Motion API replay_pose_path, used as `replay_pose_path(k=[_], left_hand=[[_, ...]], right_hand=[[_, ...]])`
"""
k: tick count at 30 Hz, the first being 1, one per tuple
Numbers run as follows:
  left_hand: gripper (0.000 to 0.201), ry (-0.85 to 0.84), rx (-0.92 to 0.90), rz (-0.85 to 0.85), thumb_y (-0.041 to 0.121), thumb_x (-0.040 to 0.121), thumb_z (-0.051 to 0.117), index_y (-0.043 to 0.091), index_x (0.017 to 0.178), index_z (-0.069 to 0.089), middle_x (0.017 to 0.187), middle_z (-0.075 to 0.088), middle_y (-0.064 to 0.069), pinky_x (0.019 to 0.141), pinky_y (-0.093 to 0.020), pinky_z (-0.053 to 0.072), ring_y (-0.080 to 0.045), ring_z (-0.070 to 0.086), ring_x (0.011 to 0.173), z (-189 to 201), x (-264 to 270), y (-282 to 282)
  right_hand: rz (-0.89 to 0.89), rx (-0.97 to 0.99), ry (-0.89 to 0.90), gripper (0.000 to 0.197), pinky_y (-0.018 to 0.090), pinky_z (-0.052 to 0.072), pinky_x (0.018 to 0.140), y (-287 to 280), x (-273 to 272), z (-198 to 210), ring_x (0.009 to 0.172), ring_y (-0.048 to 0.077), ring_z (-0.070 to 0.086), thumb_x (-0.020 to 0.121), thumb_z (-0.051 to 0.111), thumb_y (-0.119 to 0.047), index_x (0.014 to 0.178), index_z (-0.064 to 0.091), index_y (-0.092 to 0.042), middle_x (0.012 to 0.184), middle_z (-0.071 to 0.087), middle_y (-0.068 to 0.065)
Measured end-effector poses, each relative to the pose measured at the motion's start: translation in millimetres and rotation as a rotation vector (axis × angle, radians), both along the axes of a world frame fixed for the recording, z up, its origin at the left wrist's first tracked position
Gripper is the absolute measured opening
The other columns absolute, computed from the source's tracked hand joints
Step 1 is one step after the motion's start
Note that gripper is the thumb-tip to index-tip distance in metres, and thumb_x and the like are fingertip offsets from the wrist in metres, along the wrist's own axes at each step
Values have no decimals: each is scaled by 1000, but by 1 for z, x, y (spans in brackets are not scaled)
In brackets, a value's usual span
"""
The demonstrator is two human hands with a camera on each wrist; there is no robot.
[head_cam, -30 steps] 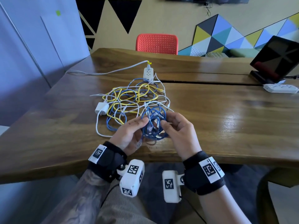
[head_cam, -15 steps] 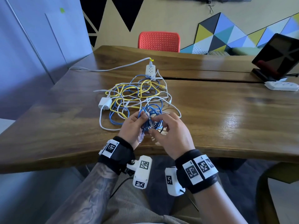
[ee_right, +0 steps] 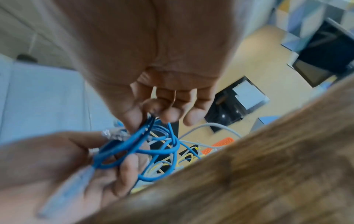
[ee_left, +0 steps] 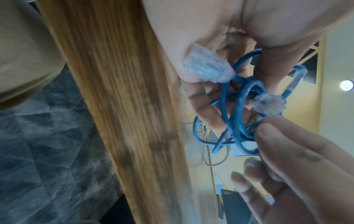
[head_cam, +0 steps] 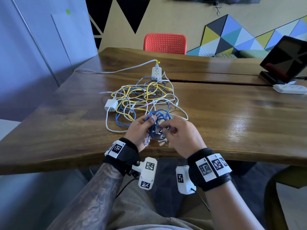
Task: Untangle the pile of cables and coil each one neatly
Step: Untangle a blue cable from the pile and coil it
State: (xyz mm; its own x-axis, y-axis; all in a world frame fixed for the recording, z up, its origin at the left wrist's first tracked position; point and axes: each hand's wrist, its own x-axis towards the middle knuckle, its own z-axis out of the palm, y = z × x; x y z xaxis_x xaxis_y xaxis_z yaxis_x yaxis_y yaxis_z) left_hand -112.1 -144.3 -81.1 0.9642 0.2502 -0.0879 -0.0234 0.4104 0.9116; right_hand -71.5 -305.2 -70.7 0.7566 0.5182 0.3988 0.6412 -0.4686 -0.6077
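Note:
A small coil of blue network cable (head_cam: 158, 128) hangs between both hands just above the table's near edge. My left hand (head_cam: 141, 130) grips the coil (ee_left: 239, 109), and a clear plug (ee_left: 206, 68) lies against its palm. My right hand (head_cam: 179, 131) pinches strands of the same coil (ee_right: 134, 142) between thumb and fingertips. Behind the hands lies the tangled pile (head_cam: 141, 98) of yellow, blue and white cables, with a white charger plug (head_cam: 111, 105) at its left side.
A white power strip (head_cam: 156, 72) with its cord sits behind the pile. A second strip (head_cam: 289, 89) and a dark tablet on a stand (head_cam: 285, 58) are at the far right. A red chair (head_cam: 165, 41) stands beyond the wooden table (head_cam: 232, 117).
Both hands have drawn the blue coil nearer the table's front edge and closed in on it; the right hand's fingers now pinch strands at the coil's right side.

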Motion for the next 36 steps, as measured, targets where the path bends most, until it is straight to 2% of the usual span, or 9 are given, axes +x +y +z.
replay_pose_path(k=[4, 8, 11, 14, 20, 26, 32, 34, 36], left_hand=[[15, 2, 3, 15, 10, 99, 55, 5, 88, 63, 73, 66, -8, 60, -35, 58, -20, 62, 65, -1, 1, -1], [12, 9, -35, 23, 6, 98, 53, 4, 88, 59, 75, 64, -12, 60, -37, 57, -23, 62, 67, 0, 3, -1], [7, -11, -34, -2, 6, 99, 53, 4, 93, 55, 83, 63, -16, 62, -37, 58, -24, 63, 70, 0, 2, -1], [9, -24, -19, -2, 8, 100, 51, 6, 95, 58, 86, 65, -13, 63, -34, 58, -22, 66, 75, -1, 1, -1], [11, -31, -5, 33, 8, 101, 51, 8, 99, 62, 89, 68, -11, 62, -32, 53, -21, 66, 77, -3, 2, -2], [11, -28, 14, 26, 8, 100, 51, 3, 107, 59, 85, 63, -13, 54, -27, 51, -20, 61, 71, -1, 1, -3], [6, -42, 40, 66, 7, 100, 51, 10, 100, 56, 85, 62, -10, 57, -32, 51, -22, 57, 73, -3, 3, -3], [8, -51, 19, 76, 7, 100, 51, 9, 106, 56, 87, 65, -10, 59, -32, 52, -22, 60, 75, -4, 2, -2], [14, -73, -13, 74, 5, 100, 52, 4, 112, 57, 91, 66, -11, 59, -35, 57, -24, 64, 78, -4, 2, -2]], right_hand=[[-91, 4, -119, 7, 22, 33, 56, 5, -3, -2, 68, 4, 43, 88, 72, -25, 91, 73, -32, 75, 47, -22], [-194, 7, -167, 5, 27, 42, 53, 13, -9, -7, 63, 12, 50, 92, 66, -28, 94, 69, -31, 71, 58, -14], [-237, 21, -56, 9, 27, 40, 52, 17, -11, -7, 54, 14, 50, 96, 60, -29, 99, 69, -30, 55, 51, -12], [-158, 58, 52, 13, 28, 49, 57, 18, -14, -4, 62, 9, 59, 94, 60, -31, 101, 71, -31, 68, 66, -12], [-40, 61, 172, 21, 32, 54, 67, 10, -8, -6, 71, 7, 62, 87, 75, -33, 108, 72, -31, 76, 70, -12], [-51, 35, 89, 20, 33, 45, 55, 13, -5, -7, 56, 10, 48, 84, 79, -33, 85, 61, -26, 60, 54, -6], [-73, -9, -86, 16, 31, 45, 52, 14, -7, -15, 58, 13, 50, 86, 74, -32, 86, 60, -25, 65, 55, -9], [-76, 40, -53, 15, 33, 49, 54, 14, -10, -17, 58, 11, 52, 86, 73, -32, 94, 61, -29, 66, 58, -9], [-97, 277, 82, 18, 35, 50, 56, 12, -9, -14, 57, 10, 53, 87, 73, -36, 97, 59, -32, 67, 60, -6]])
